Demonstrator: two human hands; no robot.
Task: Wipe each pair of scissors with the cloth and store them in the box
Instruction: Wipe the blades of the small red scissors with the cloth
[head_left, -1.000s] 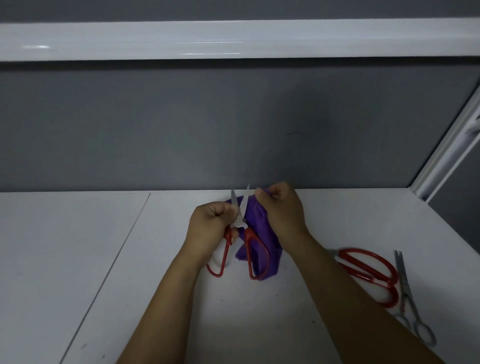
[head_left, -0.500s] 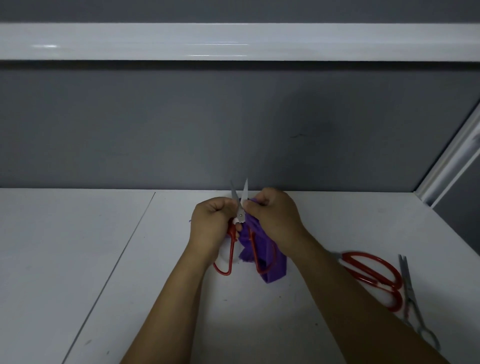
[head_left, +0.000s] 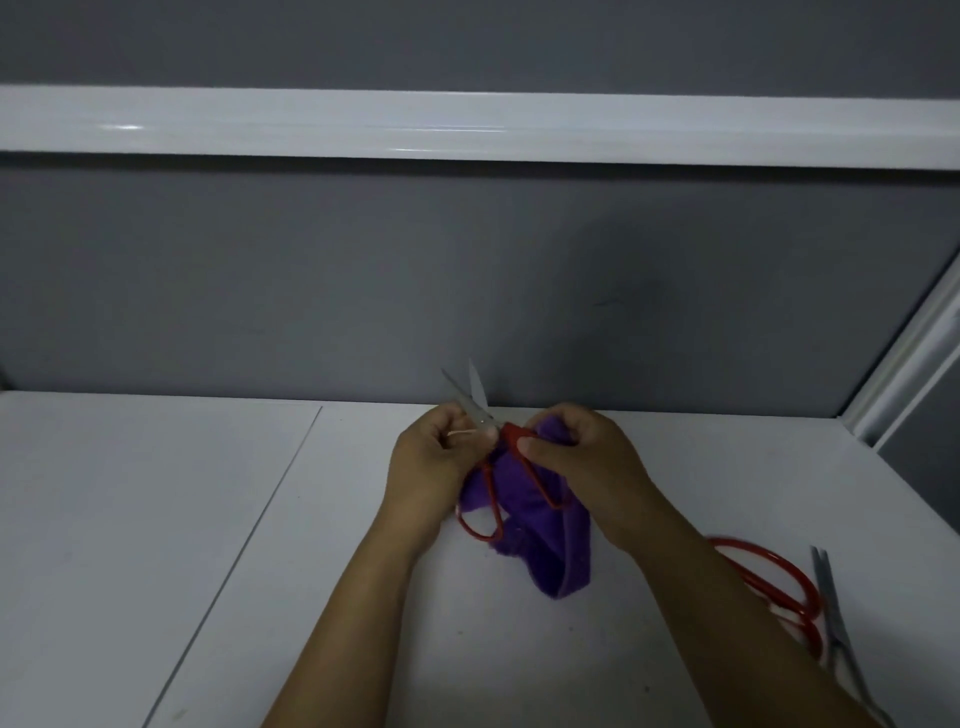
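Mid-wipe: my left hand (head_left: 431, 462) grips small red-handled scissors (head_left: 511, 434) near pivot, blades slightly apart, pointing far. My right hand (head_left: 582, 452) pinches purple cloth (head_left: 545, 535) against handle. Large red scissors (head_left: 779, 587) and steel scissors (head_left: 831, 623) lie on table (head_left: 156, 519), near right, probably unwiped. Box out of view; nothing seen stored.
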